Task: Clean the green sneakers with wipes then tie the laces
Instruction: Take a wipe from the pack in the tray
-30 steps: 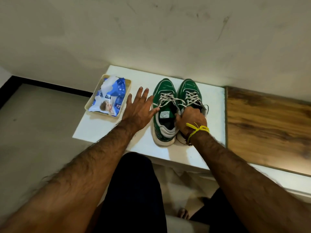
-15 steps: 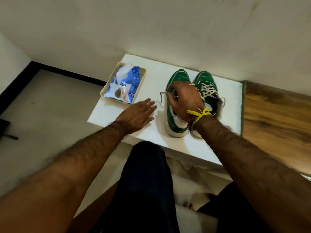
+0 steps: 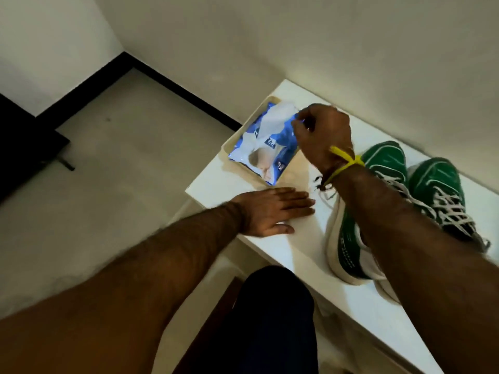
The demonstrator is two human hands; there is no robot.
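Two green sneakers with white laces stand side by side on the white table: the left sneaker is partly hidden by my right forearm, the right sneaker lies beyond it. A blue pack of wipes lies in a cream tray at the table's far left corner. A white wipe sticks up from the pack. My right hand reaches over the pack and pinches the wipe's edge. My left hand rests flat on the table, fingers straight, just in front of the tray.
The table stands against a pale wall. To the left is a grey floor with a black skirting strip and a dark object at the far left. My dark-trousered knee is below the table's front edge.
My right hand left the sneakers and moved left to the wipes pack, where it now pinches the wipe. My left hand settled flat on the table. The camera view swung left.
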